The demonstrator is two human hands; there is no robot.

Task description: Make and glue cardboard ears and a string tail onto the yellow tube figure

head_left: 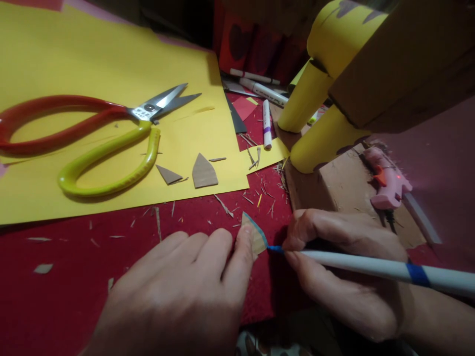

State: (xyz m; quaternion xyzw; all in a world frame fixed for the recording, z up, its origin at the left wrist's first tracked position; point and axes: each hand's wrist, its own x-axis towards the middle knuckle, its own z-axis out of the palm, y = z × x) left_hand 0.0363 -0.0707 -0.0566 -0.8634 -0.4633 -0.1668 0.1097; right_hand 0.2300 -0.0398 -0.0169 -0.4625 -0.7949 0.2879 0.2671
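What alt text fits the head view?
The right hand holds a blue-tipped marker at the blue-lined edge of a small tan piece, steadied by the left hand. Scissors lie open on yellow paper beyond.

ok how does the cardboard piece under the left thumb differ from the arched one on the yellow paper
The held piece has blue along one edge; the arched piece shows no blue. The left hand steadies the held piece, while the arched piece lies loose on the yellow paper. Both are brownish and pointed.
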